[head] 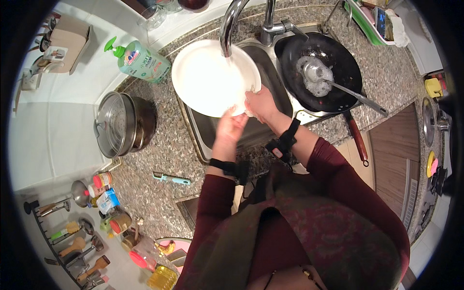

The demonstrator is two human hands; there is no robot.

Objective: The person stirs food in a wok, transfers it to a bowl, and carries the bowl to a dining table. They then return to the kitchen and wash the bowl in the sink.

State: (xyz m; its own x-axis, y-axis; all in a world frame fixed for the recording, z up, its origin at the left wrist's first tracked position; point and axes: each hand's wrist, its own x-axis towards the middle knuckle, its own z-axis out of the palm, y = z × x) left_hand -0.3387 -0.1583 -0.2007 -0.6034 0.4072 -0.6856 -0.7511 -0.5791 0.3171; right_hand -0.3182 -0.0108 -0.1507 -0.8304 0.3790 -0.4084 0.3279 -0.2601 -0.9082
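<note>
A white round dish (203, 83), overexposed at its middle, is held up over the left sink basin (270, 76) under the chrome faucet spout (226, 43). My left hand (230, 127), blurred, grips its near rim. Just to the right, my right hand (262, 105) grips the rim too, thumb on the upper side. Something whitish and translucent shows about the right fingers; I cannot tell whether it is foam or a cloth. In the right basin sits a black wok (290, 72) holding suds and a metal ladle (357, 96).
A green pump bottle of detergent (145, 65) and a steamer pot with glass lid (116, 123) stand left of the sink. A light-blue peeler (175, 180) lies on the granite counter (163, 145). The wok's wooden handle (357, 139) juts past the counter edge. Jars line the left wall.
</note>
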